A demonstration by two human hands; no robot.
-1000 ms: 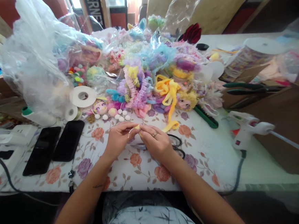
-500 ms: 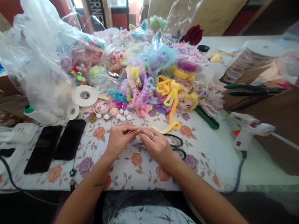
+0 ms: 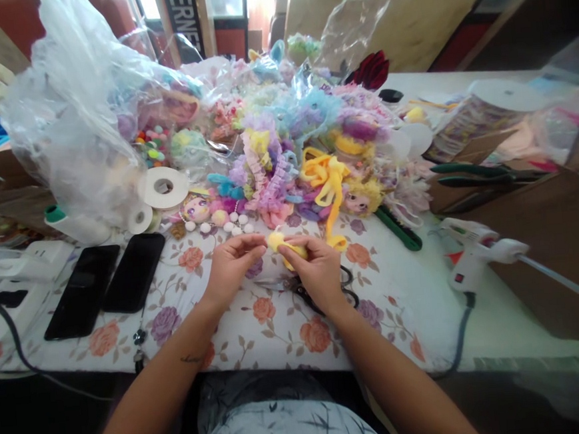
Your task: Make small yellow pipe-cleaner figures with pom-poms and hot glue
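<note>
My right hand [image 3: 317,268] is closed on a small yellow pom-pom [image 3: 276,240] with a strip of soft yellow ribbon [image 3: 296,250] at it. Thumb and fingers pinch it from the right side. Just left of the pom-pom, my left hand [image 3: 236,266] has its fingertips pressed together; whatever they pinch is too small to make out. Under my right hand lie black-handled scissors [image 3: 305,292], partly covered by it. More yellow ribbon [image 3: 333,207] hangs from the pile behind, down onto the flowered cloth [image 3: 274,338].
A heap of pastel ruffles and doll heads [image 3: 358,198] fills the back. Two black phones [image 3: 82,290], a white ribbon roll [image 3: 179,187] and a plastic bag [image 3: 69,121] are at left. At right are a glue gun [image 3: 468,256], its cord, a green cutter [image 3: 398,227] and pliers [image 3: 487,175].
My hands, close together before, have parted slightly. The yellow pom-pom now shows in my right hand, which has turned and uncovered more of the scissors.
</note>
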